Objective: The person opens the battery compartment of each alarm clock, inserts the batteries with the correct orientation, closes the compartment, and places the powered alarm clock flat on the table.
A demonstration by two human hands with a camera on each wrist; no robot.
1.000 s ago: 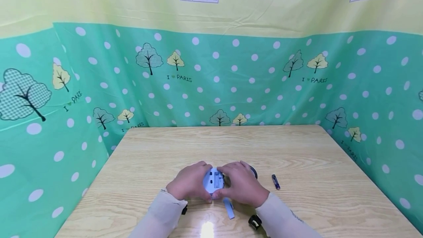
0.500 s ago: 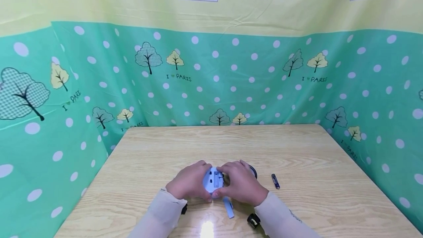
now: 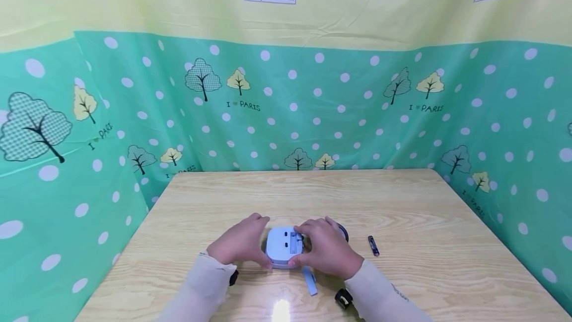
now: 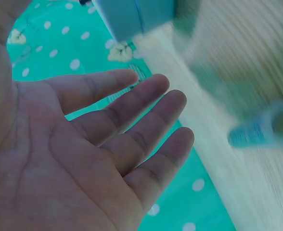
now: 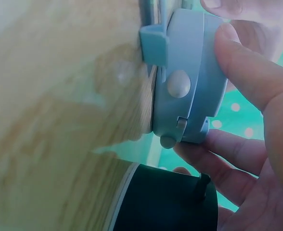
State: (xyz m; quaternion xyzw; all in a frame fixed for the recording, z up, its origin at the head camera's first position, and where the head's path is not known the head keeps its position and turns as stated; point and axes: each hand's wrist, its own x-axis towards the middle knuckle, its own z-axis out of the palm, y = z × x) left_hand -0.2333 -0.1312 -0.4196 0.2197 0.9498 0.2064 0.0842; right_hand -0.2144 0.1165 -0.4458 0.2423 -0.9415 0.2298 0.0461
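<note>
A light-blue rounded-square device lies on the table with its open battery compartment facing up. My right hand grips its right side, thumb at the near edge and fingers at the far edge. In the right wrist view, round pale buttons show along the side of the device. To the left of the device, my left hand is spread, thumb close to the near-left corner. The left wrist view shows the left palm with fingers extended, and a corner of the device beyond.
A light-blue battery cover lies nearer me than the device. Right of the right hand is a dark blue battery. A dark round object is partly hidden behind that hand. Small black items show by the left sleeve and right sleeve.
My left hand has let go of the device and moved left, uncovering its left side. The right hand keeps its grip in the same spot.
</note>
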